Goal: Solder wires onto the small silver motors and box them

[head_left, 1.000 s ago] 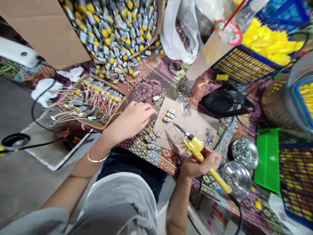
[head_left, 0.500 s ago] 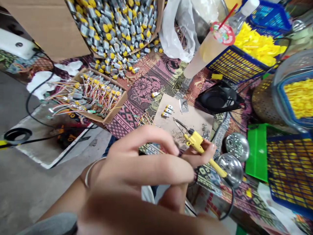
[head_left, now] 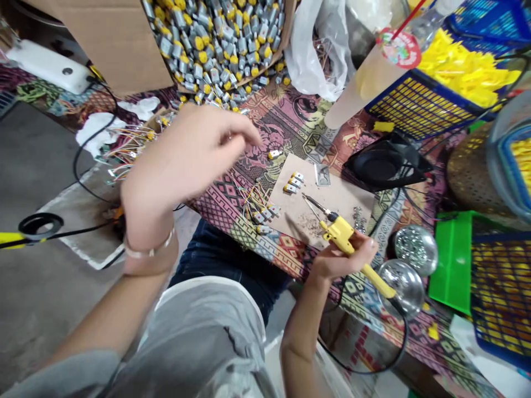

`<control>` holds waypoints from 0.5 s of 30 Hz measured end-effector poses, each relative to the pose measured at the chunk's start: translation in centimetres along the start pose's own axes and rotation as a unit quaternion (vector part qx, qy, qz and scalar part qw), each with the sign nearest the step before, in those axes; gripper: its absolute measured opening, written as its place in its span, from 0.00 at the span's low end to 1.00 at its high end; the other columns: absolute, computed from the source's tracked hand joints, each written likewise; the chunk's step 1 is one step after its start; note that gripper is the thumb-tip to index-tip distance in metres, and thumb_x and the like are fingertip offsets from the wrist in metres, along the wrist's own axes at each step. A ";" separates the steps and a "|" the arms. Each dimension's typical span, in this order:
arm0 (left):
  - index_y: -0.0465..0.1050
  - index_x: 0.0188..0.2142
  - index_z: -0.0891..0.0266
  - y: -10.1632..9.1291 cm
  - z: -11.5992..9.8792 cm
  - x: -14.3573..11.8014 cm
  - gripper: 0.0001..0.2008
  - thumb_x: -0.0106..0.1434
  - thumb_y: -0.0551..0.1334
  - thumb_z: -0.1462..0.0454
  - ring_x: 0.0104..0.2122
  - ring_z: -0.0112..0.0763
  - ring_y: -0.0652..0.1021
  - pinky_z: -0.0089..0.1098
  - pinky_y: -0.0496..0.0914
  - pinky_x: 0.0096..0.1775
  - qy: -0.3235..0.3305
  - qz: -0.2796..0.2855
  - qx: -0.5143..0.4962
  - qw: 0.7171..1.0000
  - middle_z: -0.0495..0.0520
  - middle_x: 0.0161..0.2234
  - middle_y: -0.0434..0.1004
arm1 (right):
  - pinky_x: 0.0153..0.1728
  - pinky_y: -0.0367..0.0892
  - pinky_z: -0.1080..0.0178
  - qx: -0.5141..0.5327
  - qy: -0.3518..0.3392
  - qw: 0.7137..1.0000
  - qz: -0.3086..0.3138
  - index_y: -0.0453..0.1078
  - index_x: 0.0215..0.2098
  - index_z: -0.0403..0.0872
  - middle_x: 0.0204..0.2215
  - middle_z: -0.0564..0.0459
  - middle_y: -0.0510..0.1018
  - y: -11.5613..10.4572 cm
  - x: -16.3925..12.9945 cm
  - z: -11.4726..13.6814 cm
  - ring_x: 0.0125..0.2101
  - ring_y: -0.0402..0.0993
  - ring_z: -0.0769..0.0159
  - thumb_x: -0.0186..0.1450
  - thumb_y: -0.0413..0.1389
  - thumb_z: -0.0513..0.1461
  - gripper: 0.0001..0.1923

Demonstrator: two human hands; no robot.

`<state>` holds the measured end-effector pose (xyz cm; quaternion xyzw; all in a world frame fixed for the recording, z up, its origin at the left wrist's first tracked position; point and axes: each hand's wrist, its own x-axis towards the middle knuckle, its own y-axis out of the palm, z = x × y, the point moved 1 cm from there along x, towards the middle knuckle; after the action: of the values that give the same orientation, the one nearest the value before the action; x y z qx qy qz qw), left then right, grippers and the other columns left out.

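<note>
My right hand [head_left: 341, 257] grips a yellow soldering iron [head_left: 347, 241] whose metal tip rests over a brown cardboard pad [head_left: 332, 202]. Three small motors [head_left: 292, 183] lie in a row on the pad's far left. More wired motors [head_left: 262, 214] sit at the pad's near left edge on the patterned cloth [head_left: 265, 127]. My left hand [head_left: 188, 160] is raised and blurred above the shallow box of wired motors [head_left: 133, 138], fingers loosely curled toward the right, with nothing visible in them. A bangle circles that wrist.
A large carton of grey-and-yellow motors [head_left: 215, 38] stands at the back. A blue basket of yellow parts [head_left: 440, 94], a black fan [head_left: 381, 166], two shiny round tins [head_left: 409, 265], a green tray [head_left: 452, 260] and a white bag [head_left: 319, 44] crowd the right side.
My left hand left the motors beside the pad, swung close past the camera, and now hovers up and left over the wired-motor box. The right hand keeps the soldering iron nearly still.
</note>
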<state>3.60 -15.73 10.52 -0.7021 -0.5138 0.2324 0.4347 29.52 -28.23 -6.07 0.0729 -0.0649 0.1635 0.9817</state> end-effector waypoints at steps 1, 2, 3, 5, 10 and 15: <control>0.88 0.43 0.59 0.5 1.9 2.5 0.19 0.66 0.57 0.69 0.45 0.37 0.84 0.40 0.74 0.56 -0.048 0.021 0.040 0.998 0.48 0.38 0.87 | 0.26 0.57 0.65 -0.001 -0.005 1.000 0.008 0.64 0.30 0.50 0.27 0.58 0.61 0.0 0.0 0.0 0.27 0.60 0.70 0.68 0.52 0.52 0.16; 0.88 0.46 0.66 1.0 4.0 4.9 0.20 0.68 0.55 0.69 0.47 0.39 0.83 0.39 0.73 0.55 -0.105 0.002 0.064 0.992 0.50 0.40 0.87 | 0.26 0.58 0.64 -0.003 -0.009 1.000 0.015 0.63 0.31 0.51 0.28 0.58 0.60 0.0 0.0 -0.1 0.27 0.59 0.70 0.69 0.51 0.52 0.16; 0.85 0.51 0.72 1.7 6.0 7.1 0.23 0.70 0.52 0.68 0.51 0.40 0.82 0.38 0.71 0.55 -0.150 -0.004 0.082 0.985 0.50 0.43 0.85 | 0.26 0.58 0.64 -0.006 -0.013 1.000 0.021 0.62 0.32 0.51 0.28 0.58 0.59 0.0 0.0 -0.2 0.27 0.59 0.69 0.70 0.50 0.53 0.16; 0.84 0.50 0.74 3.4 9.9 10.5 0.17 0.67 0.64 0.65 0.46 0.34 0.80 0.35 0.71 0.51 -0.257 -0.008 0.106 0.960 0.55 0.48 0.87 | 0.25 0.57 0.63 -0.006 -0.016 1.000 0.019 0.61 0.32 0.52 0.28 0.57 0.59 -0.1 0.1 -0.4 0.27 0.59 0.69 0.70 0.50 0.53 0.16; 0.80 0.39 0.73 8.2 15.7 14.3 0.46 0.68 0.46 0.31 0.55 0.23 0.68 0.37 0.59 0.57 -0.220 -0.004 0.157 0.963 0.50 0.47 0.84 | 0.22 0.56 0.62 0.002 0.020 1.000 0.000 0.64 0.32 0.51 0.28 0.55 0.63 -0.3 0.3 -0.8 0.26 0.61 0.68 0.67 0.54 0.53 0.16; 0.71 0.30 0.68 10.6 18.0 16.0 0.37 0.62 0.68 0.33 0.54 0.27 0.49 0.41 0.43 0.69 -0.168 -0.050 0.144 0.974 0.42 0.54 0.70 | 0.22 0.59 0.64 -0.009 0.041 0.999 0.005 0.65 0.34 0.51 0.29 0.56 0.65 -0.2 -0.1 -0.5 0.27 0.62 0.69 0.65 0.55 0.53 0.16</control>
<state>0.98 4.71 -5.83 -0.5562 -0.5751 0.3968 0.4499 29.56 -28.36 -6.61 0.0574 -0.0266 0.1708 0.9833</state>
